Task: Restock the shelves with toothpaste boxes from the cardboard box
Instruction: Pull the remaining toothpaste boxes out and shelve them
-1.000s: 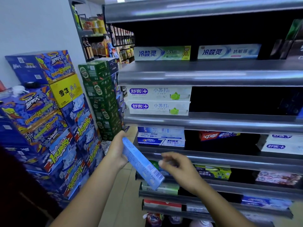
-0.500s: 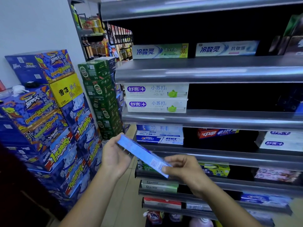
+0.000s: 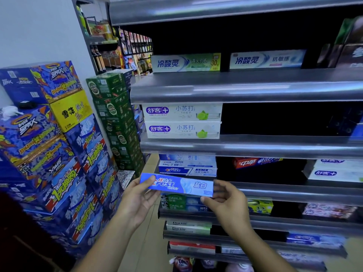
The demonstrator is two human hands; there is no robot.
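Head view: I'm holding one blue Crest toothpaste box point(image 3: 176, 185) roughly level, front face toward me, w/ both grips on it, at the left end of the shelf unit point(image 3: 255, 91). My left grip point(image 3: 137, 201) is clamping the box's left end, thumb lying across the front by the logo, fingers curling behind. My right grip point(image 3: 227, 201) is pinching the right end btwn the thumb underneath and the fingertips at the top corner. The box is hanging in the air just in front of a shelf rail point(image 3: 284, 191); can't tell whether it's touching the rail. Right behind & above it, a stack of Crest boxes point(image 3: 187, 165) is sitting on that shelf, and a red box point(image 3: 253, 162) is lying farther right. Just below the held box, green Darlie boxes point(image 3: 176, 203) are showing on the next shelf down. Higher up, two white boxes point(image 3: 182, 120) are sitting one on the other. To my left, blue drink cartons point(image 3: 49, 154) and green cartons point(image 3: 115, 118) are standing piled against the wall point(image 3: 39, 26).
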